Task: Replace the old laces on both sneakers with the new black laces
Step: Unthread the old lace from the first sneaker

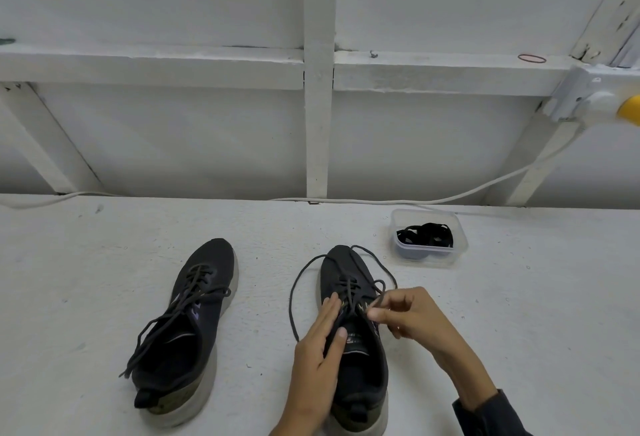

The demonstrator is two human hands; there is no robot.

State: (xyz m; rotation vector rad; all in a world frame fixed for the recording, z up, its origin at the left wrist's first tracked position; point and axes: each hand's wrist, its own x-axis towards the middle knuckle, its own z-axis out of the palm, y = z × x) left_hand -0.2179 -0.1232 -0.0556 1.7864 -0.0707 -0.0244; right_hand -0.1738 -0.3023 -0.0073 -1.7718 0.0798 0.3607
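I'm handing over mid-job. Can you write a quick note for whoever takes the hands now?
Left hand: open, fingers flat on the right-side sneaker, steadying it.
Right hand: pinch grip on that sneaker's old lace near the upper eyelets.
Done: this lace is untied and loose, with its ends looping around the toe. It is not out yet.
Left-side sneaker: untied, old lace fully threaded.
New black laces: in the clear tub beyond the right-side sneaker.
Left: strip both old laces, thread the new ones.
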